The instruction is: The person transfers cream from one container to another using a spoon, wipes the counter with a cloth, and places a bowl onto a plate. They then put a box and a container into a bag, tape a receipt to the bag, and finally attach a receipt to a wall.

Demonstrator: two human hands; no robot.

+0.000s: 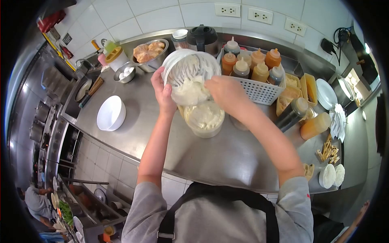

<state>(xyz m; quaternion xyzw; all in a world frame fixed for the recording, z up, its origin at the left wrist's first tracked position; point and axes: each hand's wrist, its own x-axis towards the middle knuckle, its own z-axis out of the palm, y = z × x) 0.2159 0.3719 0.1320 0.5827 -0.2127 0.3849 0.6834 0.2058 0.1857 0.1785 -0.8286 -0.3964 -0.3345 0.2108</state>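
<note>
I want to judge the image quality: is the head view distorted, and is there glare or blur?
Head view: strong fisheye, black corners, counter edge bent; soft glare on the steel; the right hand over the tilted bowl slightly blurred; left hand sharper; light even, shadows weak.

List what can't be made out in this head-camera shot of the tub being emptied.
- Right hand: its fingertips reach into the tilted tub; any tool is hidden.
- Lower container: its far rim is covered by the falling white mixture.
- Squeeze bottles: labels too small.
- Wall outlets: partly blurred by the fisheye edge.

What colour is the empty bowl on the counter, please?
White bowl, seen best in the head view.
</note>
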